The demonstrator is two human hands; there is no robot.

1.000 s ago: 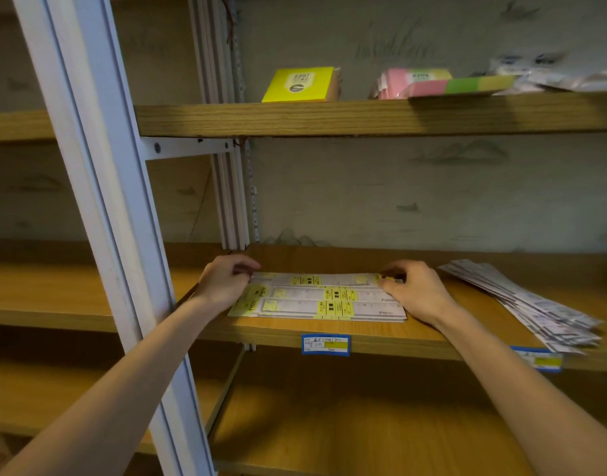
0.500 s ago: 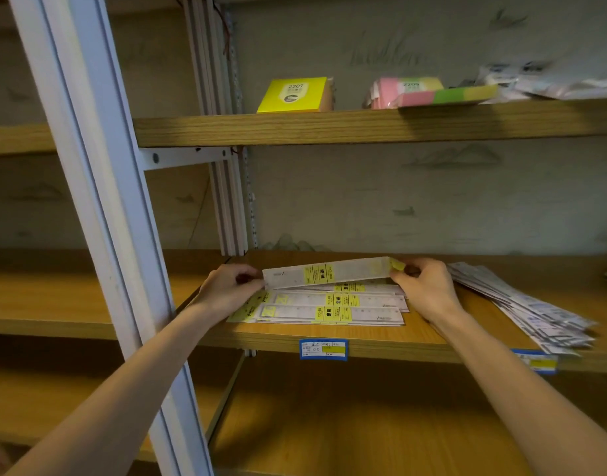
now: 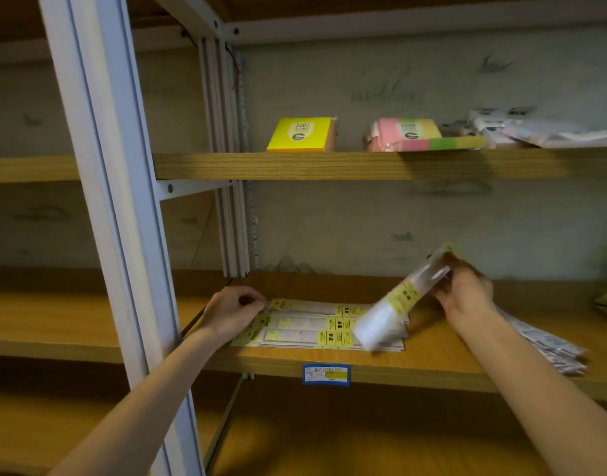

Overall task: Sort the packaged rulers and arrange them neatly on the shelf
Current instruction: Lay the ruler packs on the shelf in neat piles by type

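Observation:
A flat stack of packaged rulers (image 3: 308, 326) with yellow labels lies on the middle wooden shelf (image 3: 415, 367). My left hand (image 3: 233, 309) rests at the stack's left end, fingers curled on the top packages' edge. My right hand (image 3: 465, 292) grips one packaged ruler (image 3: 394, 304) by its upper end; it is lifted, tilted steeply and blurred, its lower end over the stack's right side. A second, fanned pile of packaged rulers (image 3: 549, 345) lies on the shelf at the right, partly behind my right forearm.
A white metal upright (image 3: 113, 218) crosses the left foreground in front of my left arm. The upper shelf (image 3: 363, 164) carries a yellow pad (image 3: 303, 134), pink and green pads (image 3: 411, 135) and loose packets (image 3: 542, 130). A blue price tag (image 3: 326, 374) sits on the shelf edge.
My right hand has lifted the top ruler package off the stack and swung its right end up and rightward. My left hand let go of it and stays at the stack's left end.

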